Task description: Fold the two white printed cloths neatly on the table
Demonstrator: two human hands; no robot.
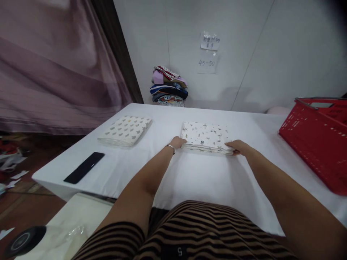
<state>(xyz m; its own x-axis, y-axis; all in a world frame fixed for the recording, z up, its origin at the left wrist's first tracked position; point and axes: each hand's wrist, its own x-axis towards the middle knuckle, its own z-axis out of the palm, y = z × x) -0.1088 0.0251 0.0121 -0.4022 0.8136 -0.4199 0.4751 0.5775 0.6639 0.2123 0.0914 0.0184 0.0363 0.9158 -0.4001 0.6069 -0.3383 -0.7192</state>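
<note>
I see a striped shirt nearest. Past it, the left hand and right hand each pinch a side of the folded cloth mid-way along the white table. Clothes sit piled by the wall.

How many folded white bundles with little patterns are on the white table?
2. The middle bundle is between the left hand and right hand; the other bundle lies left on the table. More cloths may hide inside.

Matt cloth, smooth plastic basket
</note>
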